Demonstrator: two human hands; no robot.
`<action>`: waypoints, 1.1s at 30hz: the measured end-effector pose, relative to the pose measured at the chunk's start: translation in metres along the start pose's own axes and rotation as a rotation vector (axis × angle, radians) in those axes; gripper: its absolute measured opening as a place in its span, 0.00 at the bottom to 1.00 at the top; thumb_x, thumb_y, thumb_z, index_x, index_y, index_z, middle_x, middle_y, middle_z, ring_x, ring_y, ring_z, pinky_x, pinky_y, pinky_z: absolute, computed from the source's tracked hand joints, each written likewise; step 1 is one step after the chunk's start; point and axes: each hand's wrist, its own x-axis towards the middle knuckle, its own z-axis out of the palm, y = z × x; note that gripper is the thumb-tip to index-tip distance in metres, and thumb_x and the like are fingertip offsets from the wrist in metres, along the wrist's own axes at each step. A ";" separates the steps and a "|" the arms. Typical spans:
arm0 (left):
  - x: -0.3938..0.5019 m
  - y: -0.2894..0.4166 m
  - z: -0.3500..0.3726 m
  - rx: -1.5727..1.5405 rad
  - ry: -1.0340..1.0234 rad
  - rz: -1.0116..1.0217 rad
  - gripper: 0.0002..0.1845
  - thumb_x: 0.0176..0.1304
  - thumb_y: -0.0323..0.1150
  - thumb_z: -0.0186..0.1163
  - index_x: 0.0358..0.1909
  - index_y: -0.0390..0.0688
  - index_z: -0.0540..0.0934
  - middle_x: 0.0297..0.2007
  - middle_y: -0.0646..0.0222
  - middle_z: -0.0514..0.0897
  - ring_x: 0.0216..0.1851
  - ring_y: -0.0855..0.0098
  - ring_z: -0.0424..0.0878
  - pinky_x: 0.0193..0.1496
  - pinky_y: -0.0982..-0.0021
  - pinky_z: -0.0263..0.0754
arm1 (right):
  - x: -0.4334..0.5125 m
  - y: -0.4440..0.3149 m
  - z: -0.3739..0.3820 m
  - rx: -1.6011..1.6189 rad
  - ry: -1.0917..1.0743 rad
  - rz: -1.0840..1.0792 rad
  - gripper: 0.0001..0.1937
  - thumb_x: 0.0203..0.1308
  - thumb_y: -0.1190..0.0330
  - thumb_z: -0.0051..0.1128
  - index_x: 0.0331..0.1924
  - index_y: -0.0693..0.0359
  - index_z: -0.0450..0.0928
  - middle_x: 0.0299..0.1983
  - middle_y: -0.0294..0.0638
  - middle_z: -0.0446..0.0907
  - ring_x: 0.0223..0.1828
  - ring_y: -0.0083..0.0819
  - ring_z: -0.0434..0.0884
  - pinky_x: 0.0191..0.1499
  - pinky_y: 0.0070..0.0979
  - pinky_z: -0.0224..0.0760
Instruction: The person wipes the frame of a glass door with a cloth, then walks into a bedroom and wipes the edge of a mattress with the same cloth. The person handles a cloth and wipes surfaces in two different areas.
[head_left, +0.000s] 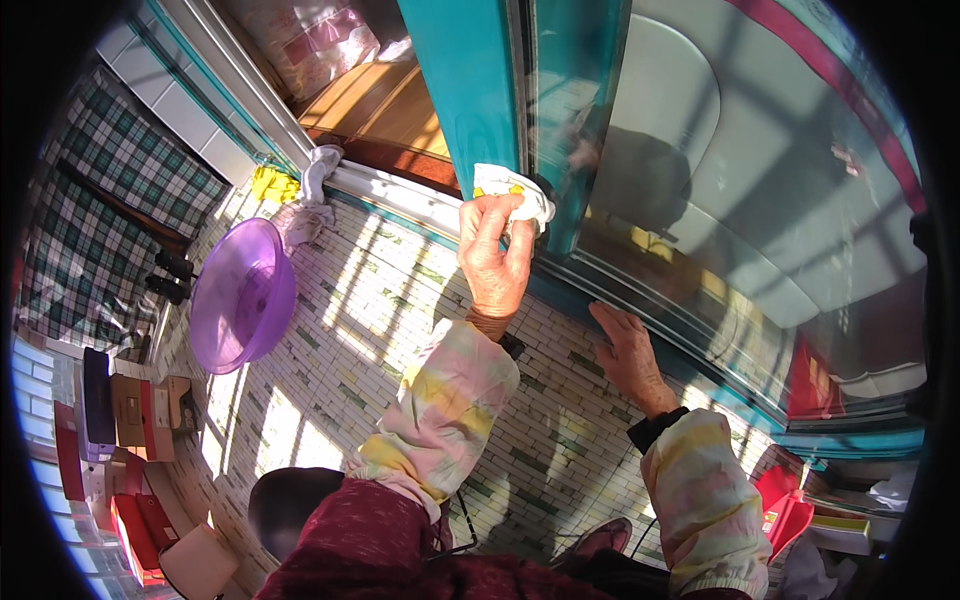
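Note:
My left hand (495, 255) grips a folded white cloth (517, 191) with yellow marks, held against the edge of a teal sliding door frame (469, 90). To the right, my right hand (630, 356) has its fingers apart and holds nothing; it is near the lower rail of the glass door panel (675, 247). Its fingertips lie close to the teal frame, and whether they touch it I cannot tell. Both forearms wear pale patterned sleeve covers.
A purple plastic basin (244, 296) stands tilted on the tiled floor at left. Beyond it lie a yellow cloth (275, 185) and greyish rags (319, 176) by the door track. Shoe boxes (139, 416) are stacked at lower left. A red dustpan-like object (784, 510) is at lower right.

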 end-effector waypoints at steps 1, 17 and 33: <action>0.008 -0.001 0.005 0.035 0.010 0.011 0.15 0.50 0.18 0.61 0.41 0.42 0.81 0.36 0.64 0.76 0.36 0.69 0.77 0.37 0.71 0.72 | 0.000 0.000 0.000 -0.001 -0.003 0.004 0.30 0.42 0.80 0.53 0.58 0.62 0.70 0.57 0.46 0.73 0.56 0.45 0.71 0.58 0.37 0.65; -0.006 -0.010 0.007 0.251 -0.157 0.116 0.21 0.54 0.20 0.60 0.52 0.37 0.75 0.39 0.58 0.77 0.39 0.57 0.76 0.42 0.63 0.73 | 0.002 0.006 -0.001 0.084 -0.050 0.042 0.30 0.44 0.80 0.54 0.59 0.61 0.70 0.58 0.45 0.72 0.58 0.45 0.70 0.60 0.36 0.63; -0.013 -0.004 -0.008 0.219 -0.206 0.132 0.10 0.51 0.23 0.60 0.37 0.41 0.81 0.30 0.65 0.74 0.34 0.61 0.75 0.34 0.66 0.74 | 0.001 0.009 -0.001 0.058 -0.062 0.019 0.31 0.42 0.81 0.51 0.59 0.61 0.69 0.58 0.46 0.72 0.58 0.45 0.70 0.61 0.37 0.63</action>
